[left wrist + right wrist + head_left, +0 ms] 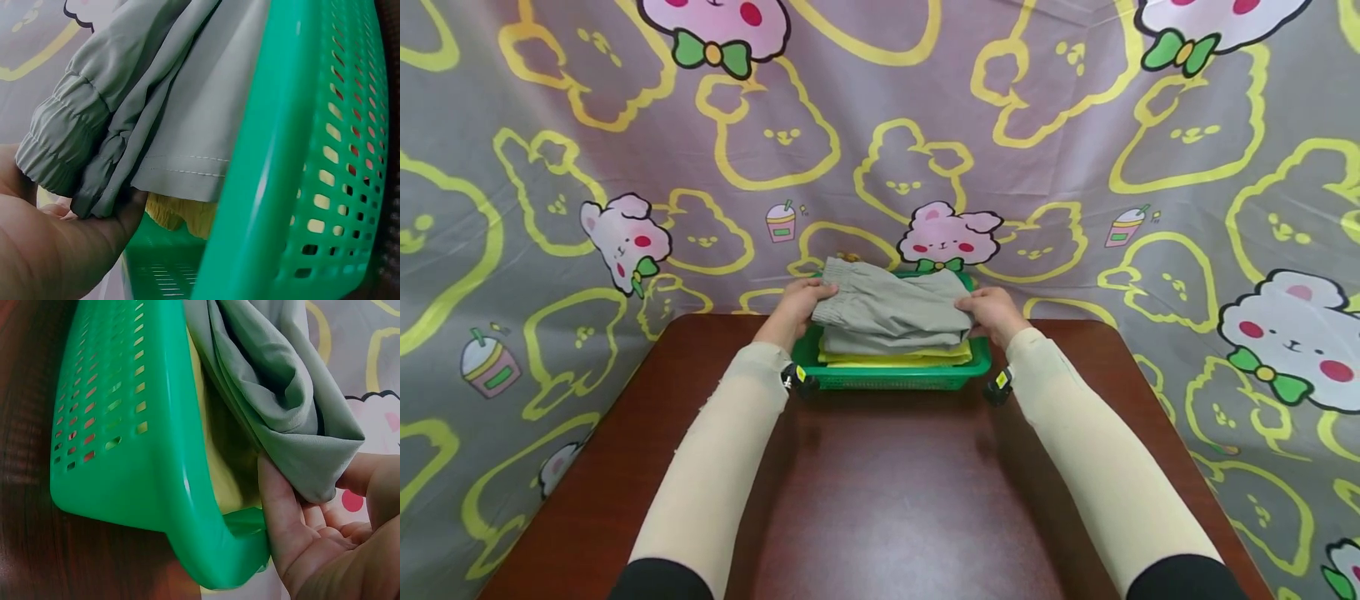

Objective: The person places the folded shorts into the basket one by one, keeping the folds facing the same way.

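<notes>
Folded grey-green pants (895,304) with a gathered elastic waistband lie over the green plastic basket (887,382). At their left end, my left hand (797,308) pinches the gathered waistband (62,134), thumb above and fingers beneath. My right hand (996,312) grips the folded right corner (312,465) between thumb and fingers, right beside the basket's rim. Under the pants is a layer of paler grey cloth (880,342), with a stitched hem in the left wrist view. Yellow cloth (917,358) lies below that, inside the basket.
The basket stands at the far edge of a dark reddish-brown table (880,483). Close behind it hangs a grey curtain (1045,167) printed with yellow outlines and white bunnies. The basket's perforated wall (337,156) rises next to my left hand.
</notes>
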Action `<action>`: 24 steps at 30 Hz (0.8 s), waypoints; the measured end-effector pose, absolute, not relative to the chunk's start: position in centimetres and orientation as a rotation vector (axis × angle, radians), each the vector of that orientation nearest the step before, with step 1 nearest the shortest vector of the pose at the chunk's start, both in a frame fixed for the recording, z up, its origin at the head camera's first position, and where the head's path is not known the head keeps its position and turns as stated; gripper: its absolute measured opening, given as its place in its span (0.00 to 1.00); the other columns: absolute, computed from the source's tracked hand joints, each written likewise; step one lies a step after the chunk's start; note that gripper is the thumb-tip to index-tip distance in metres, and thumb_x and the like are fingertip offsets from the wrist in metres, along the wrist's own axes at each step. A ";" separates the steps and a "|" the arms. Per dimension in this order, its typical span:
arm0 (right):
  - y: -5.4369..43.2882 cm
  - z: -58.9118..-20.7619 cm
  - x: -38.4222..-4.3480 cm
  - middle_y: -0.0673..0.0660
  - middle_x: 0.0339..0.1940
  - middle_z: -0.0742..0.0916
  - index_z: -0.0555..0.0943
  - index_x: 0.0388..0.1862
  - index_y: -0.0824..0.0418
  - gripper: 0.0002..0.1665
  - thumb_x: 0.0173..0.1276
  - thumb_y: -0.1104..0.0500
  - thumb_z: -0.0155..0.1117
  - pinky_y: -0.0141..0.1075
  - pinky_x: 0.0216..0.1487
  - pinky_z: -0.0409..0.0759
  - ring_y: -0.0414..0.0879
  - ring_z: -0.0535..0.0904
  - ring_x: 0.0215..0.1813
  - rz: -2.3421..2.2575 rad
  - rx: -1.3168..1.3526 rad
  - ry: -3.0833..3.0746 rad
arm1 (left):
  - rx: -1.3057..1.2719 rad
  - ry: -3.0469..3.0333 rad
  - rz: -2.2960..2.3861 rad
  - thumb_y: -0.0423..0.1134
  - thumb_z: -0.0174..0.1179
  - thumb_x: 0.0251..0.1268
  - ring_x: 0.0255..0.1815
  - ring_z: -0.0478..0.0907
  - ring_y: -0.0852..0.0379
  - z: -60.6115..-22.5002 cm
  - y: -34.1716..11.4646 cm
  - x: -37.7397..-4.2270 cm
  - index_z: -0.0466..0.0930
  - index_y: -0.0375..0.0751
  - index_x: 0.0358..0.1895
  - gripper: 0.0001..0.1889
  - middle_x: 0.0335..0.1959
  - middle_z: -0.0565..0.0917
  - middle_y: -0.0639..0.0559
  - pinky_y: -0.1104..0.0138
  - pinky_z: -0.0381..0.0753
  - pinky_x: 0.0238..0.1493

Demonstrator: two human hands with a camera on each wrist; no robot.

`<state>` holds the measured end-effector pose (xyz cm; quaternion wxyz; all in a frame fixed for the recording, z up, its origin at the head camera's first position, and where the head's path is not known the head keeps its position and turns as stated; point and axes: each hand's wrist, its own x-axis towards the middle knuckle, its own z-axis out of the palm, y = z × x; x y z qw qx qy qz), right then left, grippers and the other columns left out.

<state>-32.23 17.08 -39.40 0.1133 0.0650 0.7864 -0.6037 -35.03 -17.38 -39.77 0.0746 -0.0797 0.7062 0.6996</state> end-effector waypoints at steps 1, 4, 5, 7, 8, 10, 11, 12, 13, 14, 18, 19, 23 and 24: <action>17.1 -39.4 -32.2 0.61 0.57 0.77 0.72 0.66 0.69 0.25 0.78 0.56 0.61 0.42 0.43 0.88 0.50 0.81 0.48 -1.765 0.196 2.325 | -0.235 2.125 2.095 0.41 0.63 0.74 0.41 0.80 0.59 -39.9 -17.4 -35.0 0.61 0.39 0.79 0.35 0.71 0.74 0.39 0.66 0.82 0.46; 17.0 -39.6 -32.0 0.60 0.55 0.77 0.74 0.62 0.69 0.23 0.77 0.55 0.61 0.41 0.41 0.88 0.49 0.81 0.46 -1.736 0.197 2.374 | -0.245 2.150 2.069 0.43 0.63 0.74 0.47 0.79 0.57 -40.1 -17.4 -34.8 0.62 0.40 0.79 0.35 0.72 0.72 0.41 0.62 0.80 0.54; 17.0 -39.6 -32.0 0.60 0.55 0.77 0.75 0.61 0.69 0.22 0.77 0.55 0.62 0.41 0.41 0.88 0.49 0.81 0.46 -1.728 0.197 2.385 | -0.253 2.157 2.060 0.43 0.63 0.74 0.50 0.78 0.56 -40.3 -17.4 -34.7 0.62 0.41 0.79 0.35 0.73 0.72 0.41 0.61 0.79 0.57; 16.9 -39.7 -31.9 0.60 0.55 0.78 0.75 0.60 0.68 0.22 0.77 0.55 0.62 0.41 0.41 0.88 0.49 0.81 0.44 -1.710 0.193 2.400 | -0.276 2.159 2.053 0.43 0.63 0.74 0.56 0.77 0.52 -40.5 -17.5 -34.6 0.61 0.41 0.79 0.35 0.74 0.71 0.42 0.58 0.77 0.61; 16.8 -39.7 -31.9 0.60 0.55 0.78 0.75 0.60 0.68 0.22 0.77 0.55 0.62 0.42 0.41 0.88 0.50 0.81 0.44 -1.702 0.187 2.401 | -0.292 2.156 2.050 0.43 0.63 0.73 0.59 0.76 0.51 -40.6 -17.5 -34.5 0.61 0.42 0.79 0.35 0.75 0.70 0.43 0.58 0.76 0.62; 16.7 -39.7 -31.8 0.61 0.56 0.78 0.75 0.61 0.68 0.22 0.77 0.55 0.62 0.43 0.42 0.88 0.50 0.82 0.44 -1.694 0.184 2.403 | -0.313 2.149 2.045 0.43 0.63 0.74 0.61 0.75 0.50 -40.9 -17.6 -34.5 0.61 0.42 0.79 0.35 0.75 0.70 0.43 0.57 0.76 0.62; 16.6 -39.7 -31.7 0.61 0.56 0.78 0.74 0.61 0.67 0.22 0.77 0.55 0.62 0.44 0.42 0.88 0.50 0.82 0.43 -1.691 0.188 2.408 | -0.319 2.146 2.046 0.43 0.63 0.74 0.61 0.75 0.50 -41.0 -17.7 -34.5 0.61 0.42 0.79 0.35 0.74 0.70 0.43 0.57 0.76 0.62; 16.6 -39.7 -31.6 0.61 0.56 0.78 0.74 0.62 0.68 0.22 0.77 0.55 0.62 0.45 0.44 0.88 0.49 0.82 0.43 -1.691 0.186 2.411 | -0.319 2.143 2.049 0.43 0.63 0.74 0.61 0.75 0.50 -41.1 -17.7 -34.5 0.61 0.42 0.79 0.35 0.74 0.71 0.43 0.57 0.76 0.62; 16.6 -39.6 -31.6 0.62 0.56 0.78 0.74 0.62 0.68 0.22 0.77 0.55 0.62 0.46 0.45 0.88 0.49 0.82 0.42 -1.689 0.182 2.420 | -0.320 2.143 2.052 0.43 0.63 0.74 0.61 0.75 0.49 -41.1 -17.7 -34.5 0.61 0.42 0.79 0.35 0.74 0.71 0.43 0.57 0.76 0.62; 16.5 -39.5 -31.5 0.62 0.55 0.78 0.74 0.61 0.68 0.22 0.77 0.55 0.62 0.47 0.46 0.88 0.49 0.83 0.41 -1.686 0.178 2.433 | -0.311 2.146 2.053 0.43 0.63 0.74 0.62 0.75 0.49 -41.1 -17.7 -34.5 0.61 0.42 0.79 0.35 0.74 0.71 0.43 0.56 0.76 0.63; 16.5 -39.3 -31.4 0.63 0.52 0.79 0.74 0.59 0.68 0.20 0.76 0.56 0.62 0.51 0.47 0.87 0.48 0.83 0.34 -1.647 0.157 2.510 | -0.268 2.209 2.010 0.44 0.63 0.74 0.73 0.68 0.44 -41.1 -17.7 -34.5 0.60 0.42 0.79 0.35 0.77 0.67 0.42 0.50 0.69 0.72; 16.5 -39.3 -31.4 0.63 0.52 0.79 0.74 0.58 0.68 0.20 0.76 0.56 0.62 0.50 0.46 0.87 0.48 0.83 0.34 -1.628 0.157 2.534 | -0.258 2.232 1.986 0.44 0.63 0.74 0.76 0.65 0.43 -41.1 -17.7 -34.5 0.60 0.42 0.79 0.35 0.78 0.66 0.42 0.49 0.65 0.75; 16.4 -39.2 -31.3 0.64 0.55 0.79 0.75 0.58 0.69 0.20 0.75 0.57 0.63 0.47 0.41 0.88 0.51 0.84 0.37 -1.573 0.167 2.602 | -0.221 2.314 1.889 0.46 0.62 0.74 0.82 0.53 0.42 -41.1 -17.7 -34.5 0.59 0.44 0.80 0.36 0.81 0.60 0.44 0.45 0.53 0.79; 16.4 -39.2 -31.3 0.65 0.56 0.79 0.75 0.58 0.69 0.20 0.75 0.57 0.63 0.47 0.40 0.88 0.53 0.85 0.39 -1.564 0.168 2.616 | -0.214 2.321 1.887 0.46 0.62 0.74 0.82 0.53 0.41 -41.2 -17.7 -34.5 0.59 0.44 0.80 0.36 0.81 0.60 0.44 0.44 0.53 0.79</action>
